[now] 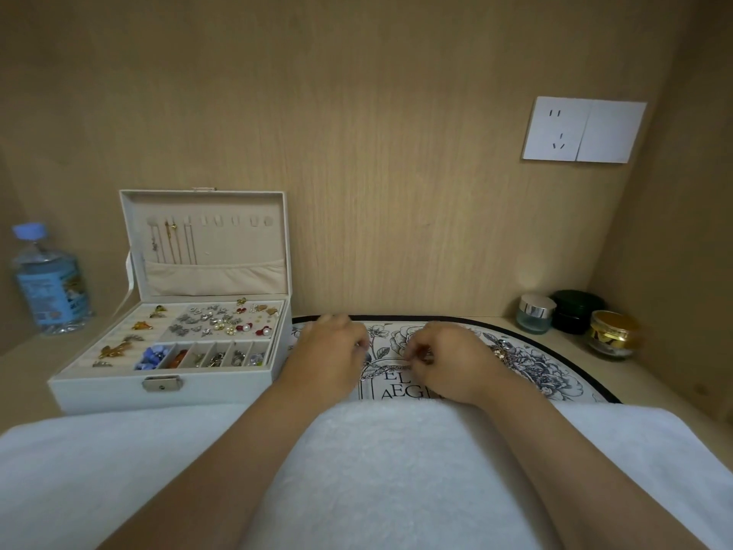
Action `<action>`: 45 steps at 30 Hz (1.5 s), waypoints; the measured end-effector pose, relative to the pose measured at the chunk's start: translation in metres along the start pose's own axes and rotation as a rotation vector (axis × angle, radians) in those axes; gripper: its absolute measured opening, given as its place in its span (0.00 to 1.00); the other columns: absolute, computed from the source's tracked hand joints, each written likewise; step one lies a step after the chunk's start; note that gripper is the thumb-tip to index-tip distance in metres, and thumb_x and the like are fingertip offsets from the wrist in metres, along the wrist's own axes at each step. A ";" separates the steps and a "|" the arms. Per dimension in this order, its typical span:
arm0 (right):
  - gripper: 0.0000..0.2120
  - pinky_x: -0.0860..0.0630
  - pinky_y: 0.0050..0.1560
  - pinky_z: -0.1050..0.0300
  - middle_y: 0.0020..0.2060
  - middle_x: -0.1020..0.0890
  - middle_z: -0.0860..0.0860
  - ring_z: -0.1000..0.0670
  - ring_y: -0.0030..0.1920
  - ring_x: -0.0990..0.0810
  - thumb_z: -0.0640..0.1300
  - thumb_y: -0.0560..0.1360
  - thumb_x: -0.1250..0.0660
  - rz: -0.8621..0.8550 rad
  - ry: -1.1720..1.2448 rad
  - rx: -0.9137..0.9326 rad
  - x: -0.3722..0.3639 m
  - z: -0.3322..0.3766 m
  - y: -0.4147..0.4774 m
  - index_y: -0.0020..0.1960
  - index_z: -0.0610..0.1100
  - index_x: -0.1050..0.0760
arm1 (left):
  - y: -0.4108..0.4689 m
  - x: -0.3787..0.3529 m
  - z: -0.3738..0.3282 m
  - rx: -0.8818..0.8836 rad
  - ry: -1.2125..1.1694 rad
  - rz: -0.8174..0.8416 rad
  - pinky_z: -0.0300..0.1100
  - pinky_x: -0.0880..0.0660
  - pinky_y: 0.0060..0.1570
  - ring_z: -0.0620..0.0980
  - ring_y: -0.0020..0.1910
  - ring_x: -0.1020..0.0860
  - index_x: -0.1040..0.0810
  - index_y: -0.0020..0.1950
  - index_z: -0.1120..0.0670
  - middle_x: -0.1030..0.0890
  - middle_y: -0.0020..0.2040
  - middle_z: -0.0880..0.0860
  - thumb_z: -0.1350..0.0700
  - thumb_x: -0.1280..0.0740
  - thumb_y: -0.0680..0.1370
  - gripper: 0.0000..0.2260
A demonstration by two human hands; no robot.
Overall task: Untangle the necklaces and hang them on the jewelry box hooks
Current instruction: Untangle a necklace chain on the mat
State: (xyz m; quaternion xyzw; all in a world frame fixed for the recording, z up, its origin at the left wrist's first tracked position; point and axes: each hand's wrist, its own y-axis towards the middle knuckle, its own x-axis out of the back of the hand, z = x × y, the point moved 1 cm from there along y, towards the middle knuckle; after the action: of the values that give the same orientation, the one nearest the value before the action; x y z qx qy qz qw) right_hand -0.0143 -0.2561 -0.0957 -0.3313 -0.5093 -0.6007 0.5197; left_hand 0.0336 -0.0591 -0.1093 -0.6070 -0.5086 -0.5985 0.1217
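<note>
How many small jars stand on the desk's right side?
3, clustered in the right corner: clear glass jar with silver lid, dark jar behind, gold-lidded jar nearest. None appears hidden.

white rectangular jewelry box (166, 385) sits open at the left, lid upright, a row of small hooks (236, 221) along the top of the lid. three thin chain necklaces (173, 242) hang off the leftmost hooks. a tangled silver chain (384, 370) lies on the flower-print mat, another tangled clump (500, 350) further right.

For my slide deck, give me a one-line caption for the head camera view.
Both hands work a silver chain beside the open jewelry box.
</note>
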 end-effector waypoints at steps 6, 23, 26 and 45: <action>0.04 0.22 0.49 0.52 0.41 0.19 0.54 0.52 0.43 0.20 0.46 0.75 0.31 0.066 0.038 0.034 -0.010 0.000 0.005 0.44 0.49 0.17 | -0.004 -0.006 -0.014 0.013 -0.039 0.184 0.44 0.25 0.50 0.49 0.50 0.23 0.18 0.48 0.50 0.23 0.47 0.47 0.53 0.32 0.78 0.04; 0.11 0.23 0.46 0.53 0.40 0.14 0.44 0.44 0.38 0.15 0.47 0.86 0.49 -0.046 0.973 -0.212 -0.005 0.001 0.003 0.48 0.43 0.36 | -0.004 0.025 -0.008 0.216 -0.377 0.100 0.41 0.30 0.36 0.46 0.35 0.24 0.23 0.49 0.45 0.23 0.39 0.46 0.47 0.33 0.79 0.03; 0.11 0.28 0.33 0.60 0.48 0.16 0.46 0.44 0.33 0.16 0.49 0.86 0.51 -0.067 0.888 -0.225 -0.003 0.007 0.001 0.48 0.44 0.38 | -0.003 0.029 -0.007 0.141 -0.287 0.086 0.42 0.27 0.46 0.47 0.44 0.23 0.16 0.48 0.46 0.22 0.45 0.47 0.50 0.31 0.78 0.04; 0.11 0.24 0.45 0.50 0.39 0.15 0.51 0.53 0.38 0.21 0.52 0.84 0.52 0.025 0.287 -0.167 -0.009 -0.010 0.006 0.50 0.49 0.35 | 0.005 0.048 0.004 0.099 0.030 -0.144 0.41 0.30 0.38 0.45 0.43 0.23 0.20 0.52 0.45 0.22 0.48 0.44 0.47 0.38 0.82 0.08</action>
State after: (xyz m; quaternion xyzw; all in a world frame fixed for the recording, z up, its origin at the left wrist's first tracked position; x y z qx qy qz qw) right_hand -0.0054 -0.2626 -0.1052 -0.2904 -0.3742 -0.6754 0.5652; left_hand 0.0288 -0.0359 -0.0674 -0.5530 -0.5780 -0.5888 0.1160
